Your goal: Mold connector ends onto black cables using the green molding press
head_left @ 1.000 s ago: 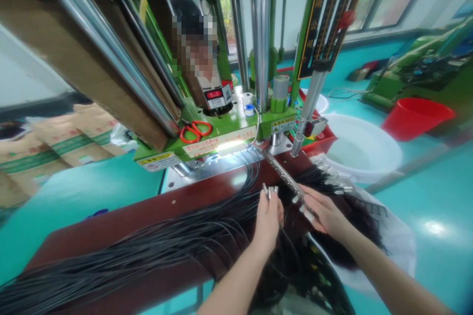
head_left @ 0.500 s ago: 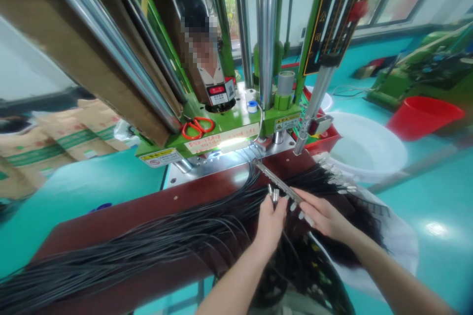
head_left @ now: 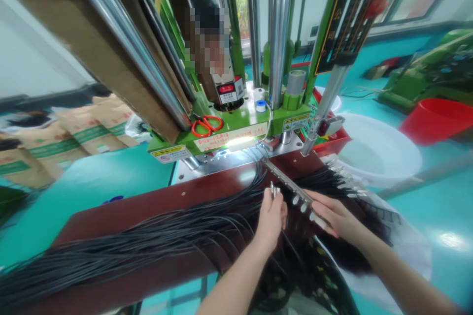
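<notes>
My left hand (head_left: 271,214) is closed round small metal-tipped connectors (head_left: 274,190), which stick up between thumb and fingers. Just to its right, my right hand (head_left: 334,211) grips the near end of a long metal bar (head_left: 288,181). Several pale connectors (head_left: 303,206) stick out along the bar's near side. The bar's far end lies close to the press, beside thin looping cables. A thick bundle of black cables (head_left: 148,238) runs across the brown table (head_left: 218,184) under and beside my hands.
The green press (head_left: 236,120) stands behind the table, with orange-handled scissors (head_left: 207,126) on it. White-tipped cable ends (head_left: 345,182) lie at the right. Beyond are a white basin (head_left: 380,150), a red tub (head_left: 436,120) and paper sacks (head_left: 88,125). A person's reflection shows in the press.
The whole view has shifted, with the press now further right. My left hand sits a little further from the bar, and more of the connectors along the bar show.
</notes>
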Tool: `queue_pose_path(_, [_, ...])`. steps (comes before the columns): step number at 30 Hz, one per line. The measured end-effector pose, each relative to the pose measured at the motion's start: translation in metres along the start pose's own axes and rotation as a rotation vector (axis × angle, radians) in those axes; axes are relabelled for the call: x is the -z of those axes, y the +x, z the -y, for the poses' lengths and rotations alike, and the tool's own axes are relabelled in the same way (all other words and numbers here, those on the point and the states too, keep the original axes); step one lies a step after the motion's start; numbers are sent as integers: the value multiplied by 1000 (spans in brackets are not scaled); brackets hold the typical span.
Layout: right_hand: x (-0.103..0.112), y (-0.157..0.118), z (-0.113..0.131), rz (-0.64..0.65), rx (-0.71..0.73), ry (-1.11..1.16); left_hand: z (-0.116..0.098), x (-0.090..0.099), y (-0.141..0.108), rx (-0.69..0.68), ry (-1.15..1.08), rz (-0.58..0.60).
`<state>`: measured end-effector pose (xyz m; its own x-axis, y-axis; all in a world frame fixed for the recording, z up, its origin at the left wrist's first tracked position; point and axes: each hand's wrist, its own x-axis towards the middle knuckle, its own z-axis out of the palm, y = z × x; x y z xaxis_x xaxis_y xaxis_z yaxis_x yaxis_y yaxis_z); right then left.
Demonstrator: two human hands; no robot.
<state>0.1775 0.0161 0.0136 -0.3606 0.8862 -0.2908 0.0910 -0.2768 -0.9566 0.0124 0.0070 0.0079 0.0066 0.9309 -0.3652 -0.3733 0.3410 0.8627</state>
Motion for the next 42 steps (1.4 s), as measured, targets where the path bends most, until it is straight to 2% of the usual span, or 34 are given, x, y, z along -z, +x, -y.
queue_pose_path(4, [2, 0, 1, 58, 10, -60, 3, 0, 2, -44, 51, 13])
queue_pose_path(11, [6, 0, 2, 107, 22, -148, 0, 1, 2, 44, 62, -15])
queue_pose_path(20, [5, 2, 4, 160, 71, -278, 4, 7, 1, 40, 18, -19])
queue_pose_path(22, [4, 2, 2, 148, 47, -228, 5, 8, 1, 2, 38, -10])
queue_pose_path(24, [4, 1, 1, 128, 24, -139, 2, 9, 0, -100, 85, -12])
queue_pose_path(26, [4, -1, 1, 98, 25, -84, -5, 11, -2, -229, 95, -54])
queue_pose_path(28, [4, -2, 3, 59, 45, -74, -11, 14, -4, -301, 28, -121])
queue_pose_path(31, [4, -3, 8, 30, 44, -89, -14, 17, -4, -268, -46, -150])
queue_pose_path(35, [3, -4, 8, 55, 33, -83, -7, 17, 1, -214, 36, -129])
queue_pose_path(42, [7, -2, 4, 104, 26, -157, -2, 14, 4, -366, 331, -192])
